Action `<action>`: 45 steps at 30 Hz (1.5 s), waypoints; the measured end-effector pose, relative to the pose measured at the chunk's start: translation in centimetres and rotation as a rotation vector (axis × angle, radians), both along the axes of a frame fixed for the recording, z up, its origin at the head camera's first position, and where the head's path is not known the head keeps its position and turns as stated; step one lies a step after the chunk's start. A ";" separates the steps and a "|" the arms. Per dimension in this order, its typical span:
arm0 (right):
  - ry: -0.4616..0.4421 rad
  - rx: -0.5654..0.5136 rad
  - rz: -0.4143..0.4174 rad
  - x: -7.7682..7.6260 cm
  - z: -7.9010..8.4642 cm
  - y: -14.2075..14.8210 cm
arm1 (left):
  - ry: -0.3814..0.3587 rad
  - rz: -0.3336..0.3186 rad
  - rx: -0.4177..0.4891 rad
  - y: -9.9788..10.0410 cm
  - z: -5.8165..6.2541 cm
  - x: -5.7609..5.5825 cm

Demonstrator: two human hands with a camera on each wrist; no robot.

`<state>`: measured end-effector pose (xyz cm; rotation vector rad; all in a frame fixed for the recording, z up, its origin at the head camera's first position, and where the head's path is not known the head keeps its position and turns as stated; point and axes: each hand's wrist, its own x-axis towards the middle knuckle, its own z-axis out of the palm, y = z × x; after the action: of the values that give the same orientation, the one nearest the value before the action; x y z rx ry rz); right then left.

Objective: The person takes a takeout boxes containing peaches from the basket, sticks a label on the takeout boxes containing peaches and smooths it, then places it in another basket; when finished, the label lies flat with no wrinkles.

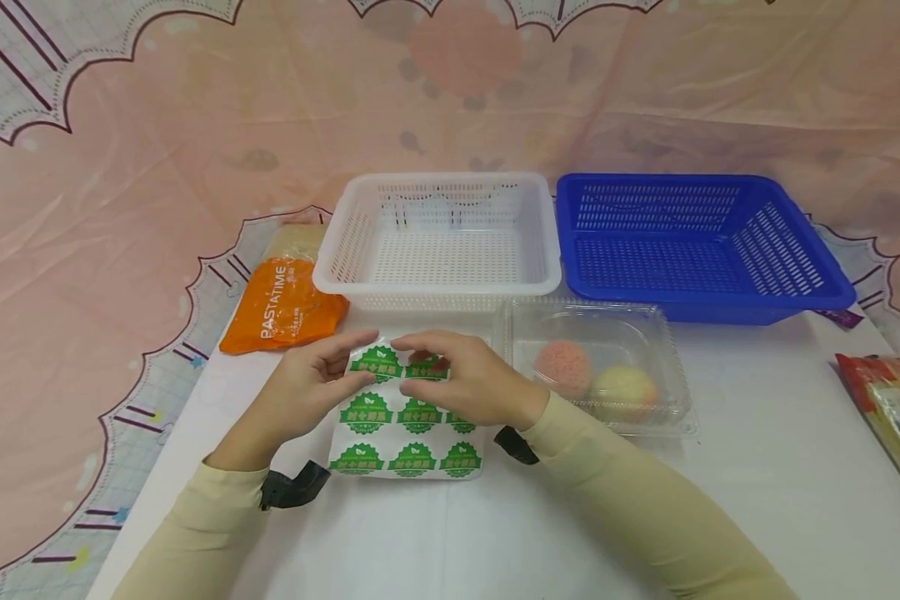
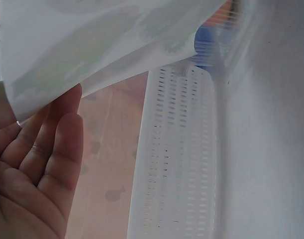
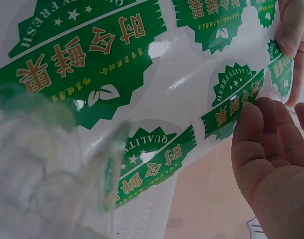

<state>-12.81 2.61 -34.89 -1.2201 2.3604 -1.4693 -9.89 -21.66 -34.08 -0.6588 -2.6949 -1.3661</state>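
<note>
A white sheet of round green stickers is raised in front of me, its printed side turned toward me in the head view. My left hand grips its upper left part, thumb in front; the left wrist view shows curled fingers against the pale back of the sheet. My right hand is at the upper right stickers, thumb and forefinger apart. In the right wrist view, a right fingertip meets a sticker near the sheet's edge; whether it pinches anything is unclear.
Behind the sheet stand a white basket and a blue basket. A clear lidded box beside my right wrist contains a pink ball-like item and a pale yellow one. An orange pasta bag lies left; a red-and-clear packet lies right.
</note>
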 end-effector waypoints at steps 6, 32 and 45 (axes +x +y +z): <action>0.001 -0.005 0.000 0.0 0.1 -0.1 | -0.017 0.008 0.004 0.1 0.1 0.2; -0.025 -0.033 0.002 -0.2 -0.1 -0.5 | 0.011 0.013 -0.078 -0.1 -0.3 -0.3; -0.085 -0.117 0.022 0.0 -0.1 -0.6 | 0.015 0.042 -0.133 -0.1 -0.3 -0.2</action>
<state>-12.85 1.97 -35.01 -1.1789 2.2283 -1.6388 -10.08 -21.75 -34.36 -0.6153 -2.7900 -1.1756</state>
